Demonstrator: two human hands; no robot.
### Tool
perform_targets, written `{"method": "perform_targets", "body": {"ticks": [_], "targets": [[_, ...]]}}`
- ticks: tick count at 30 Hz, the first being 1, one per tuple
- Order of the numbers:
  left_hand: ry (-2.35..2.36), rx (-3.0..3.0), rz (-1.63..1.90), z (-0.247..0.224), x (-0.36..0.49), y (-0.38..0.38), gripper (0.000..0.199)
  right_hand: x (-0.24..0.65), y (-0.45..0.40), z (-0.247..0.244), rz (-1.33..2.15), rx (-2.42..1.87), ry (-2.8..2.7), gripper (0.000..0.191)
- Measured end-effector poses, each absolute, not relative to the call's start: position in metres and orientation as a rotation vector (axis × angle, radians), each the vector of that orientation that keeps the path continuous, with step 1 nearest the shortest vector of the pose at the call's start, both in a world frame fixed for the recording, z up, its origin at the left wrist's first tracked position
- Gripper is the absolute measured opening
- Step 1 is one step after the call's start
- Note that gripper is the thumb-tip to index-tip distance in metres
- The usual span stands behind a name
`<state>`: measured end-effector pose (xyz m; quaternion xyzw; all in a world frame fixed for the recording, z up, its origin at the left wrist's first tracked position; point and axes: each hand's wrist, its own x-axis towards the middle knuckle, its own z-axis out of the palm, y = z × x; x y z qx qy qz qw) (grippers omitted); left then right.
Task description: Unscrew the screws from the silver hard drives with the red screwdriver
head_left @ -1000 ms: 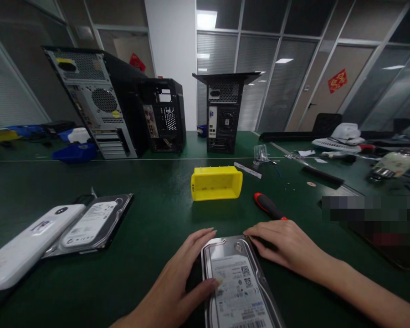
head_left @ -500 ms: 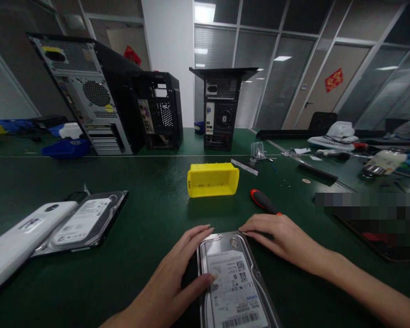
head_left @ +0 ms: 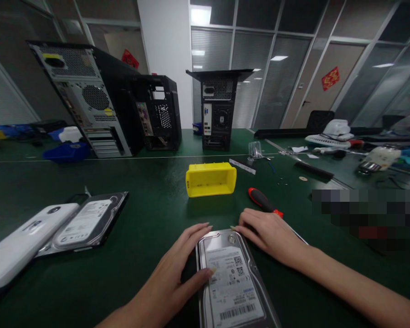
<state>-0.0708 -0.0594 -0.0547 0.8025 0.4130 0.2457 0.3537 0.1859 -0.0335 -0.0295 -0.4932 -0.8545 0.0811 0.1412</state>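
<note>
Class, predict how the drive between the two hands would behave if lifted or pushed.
The drive should stay stiff, given its metal casing. It may feel heavy for its size, since it looks solid. Lying flat, it would probably slide rather than roll or tip.

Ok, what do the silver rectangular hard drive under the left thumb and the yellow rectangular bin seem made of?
Silver rectangular hard drive: apparently metal, smooth and shiny, given bright reflections along its edges. Yellow rectangular bin: probably plastic, semi-gloss, given its uniform colour and rounded corners.
</note>
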Motion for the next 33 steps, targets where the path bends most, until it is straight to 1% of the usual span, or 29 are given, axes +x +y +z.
{"method": "perform_targets", "body": {"ticks": [4,7,10,12,16,22,27,33], "targets": [[1.064,2.118,0.625,-0.056,-0.071,-0.062,0.046,0.185,-0.035,-0.028,-0.005,-1.376,-2.551,0.031],[1.053,2.142,0.619,-0.056,-0.071,-0.062,0.045,0.184,-0.037,-0.03,-0.177,-1.345,-2.539,0.028],[1.068,2.147,0.61,-0.057,-0.071,-0.063,0.045,0.184,-0.038,-0.034,-0.222,-1.304,-2.513,0.027],[1.071,2.156,0.619,-0.058,-0.072,-0.063,0.045,0.185,-0.038,-0.037,-0.207,-1.272,-2.487,0.029],[1.054,2.173,0.641,-0.06,-0.072,-0.063,0.045,0.19,-0.037,-0.042,-0.1,-1.175,-2.447,0.036],[1.058,2.187,0.62,-0.058,-0.072,-0.063,0.045,0.2,-0.031,-0.046,0.174,-1.092,-2.443,0.029],[1.066,2.194,0.634,-0.057,-0.071,-0.064,0.044,0.205,-0.025,-0.04,0.503,-0.957,-2.42,0.023],[1.063,2.188,0.642,-0.056,-0.072,-0.064,0.044,0.207,-0.02,-0.041,0.643,-1.0,-2.31,0.024]]}}
